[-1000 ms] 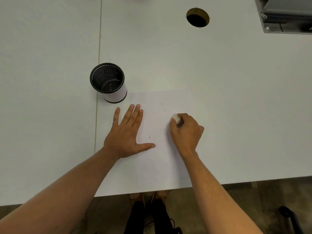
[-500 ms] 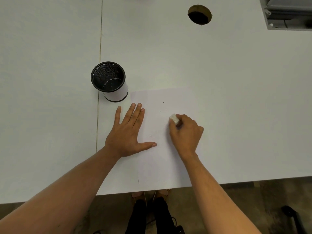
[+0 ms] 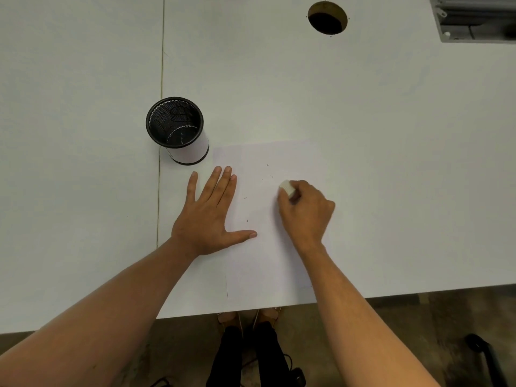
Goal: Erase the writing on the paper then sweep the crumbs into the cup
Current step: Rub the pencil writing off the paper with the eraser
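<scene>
A white sheet of paper (image 3: 268, 263) lies on the white table near its front edge. My left hand (image 3: 208, 216) lies flat with straight, spread fingers on the paper's left edge, thumb pointing right. My right hand (image 3: 305, 212) grips a small white eraser (image 3: 287, 188) and holds it down on the middle of the sheet. A few dark crumbs (image 3: 246, 220) are scattered on the paper between my hands and above the eraser. A black mesh cup (image 3: 178, 129) with a white band stands upright just beyond the paper's top left corner.
The table (image 3: 391, 163) has a seam running front to back left of the cup, a round cable hole (image 3: 328, 18) at the far middle and a grey metal box (image 3: 474, 20) at the far right. My feet show below the table's front edge.
My right hand with the eraser has shifted slightly left across the paper. My left hand stays flat in the same place.
</scene>
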A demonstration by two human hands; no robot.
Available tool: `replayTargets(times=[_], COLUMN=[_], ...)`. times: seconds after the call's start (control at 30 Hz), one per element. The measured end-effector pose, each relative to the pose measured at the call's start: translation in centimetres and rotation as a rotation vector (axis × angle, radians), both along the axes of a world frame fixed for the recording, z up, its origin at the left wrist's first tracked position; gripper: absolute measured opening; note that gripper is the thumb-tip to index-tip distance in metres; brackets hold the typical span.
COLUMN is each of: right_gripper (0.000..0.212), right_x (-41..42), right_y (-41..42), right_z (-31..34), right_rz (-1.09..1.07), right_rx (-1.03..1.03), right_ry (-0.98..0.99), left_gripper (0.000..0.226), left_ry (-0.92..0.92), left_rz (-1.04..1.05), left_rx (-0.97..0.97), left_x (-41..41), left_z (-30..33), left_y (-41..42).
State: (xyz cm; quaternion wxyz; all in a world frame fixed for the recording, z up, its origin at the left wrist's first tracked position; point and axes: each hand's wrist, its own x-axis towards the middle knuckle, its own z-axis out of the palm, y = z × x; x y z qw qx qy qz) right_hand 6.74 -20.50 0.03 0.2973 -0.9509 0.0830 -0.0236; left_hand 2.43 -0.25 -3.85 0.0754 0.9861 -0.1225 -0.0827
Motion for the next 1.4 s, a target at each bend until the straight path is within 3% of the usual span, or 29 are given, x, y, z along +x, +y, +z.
replayTargets(times=[0.1,0.3,0.6,0.8,1.07,1.27,1.4], right_gripper=[0.008,0.016,0.011,0.019,0.007,0.019,0.02], right_x=[-0.1,-3.0,-1.2,-3.4,-1.9,-4.4,-3.7], right_y=[0.2,3.9,-0.7,2.7,-1.6,2.4,1.0], right_z=[0.2,-0.2,0.1,-0.1,0.2,-0.1,-0.2], right_rz=[-0.021,0.29,0.001,0.273,-0.045,0.312,0.23], right_rx=[0.057,0.089,0.089,0.101,0.155,0.083,0.074], right_ry=[-0.015,0.021,-0.017,0.033,-0.006,0.014,0.021], left_gripper=[0.117,0.115,0.118,0.115,0.118,0.113,0.116], left_ry=[0.004,-0.001,0.008,0.004,0.012,0.009,0.018], left_rz=[0.001,-0.02,0.004,-0.009,0.003,-0.01,-0.004], left_rx=[0.001,-0.019,0.004,-0.013,0.002,-0.011,-0.002], left_x=[0.0,0.0,0.0,-0.1,0.0,-0.1,-0.1], left_z=[0.1,0.3,0.1,0.3,0.4,0.6,0.5], left_y=[0.0,0.0,0.0,0.0,-0.1,-0.1,-0.1])
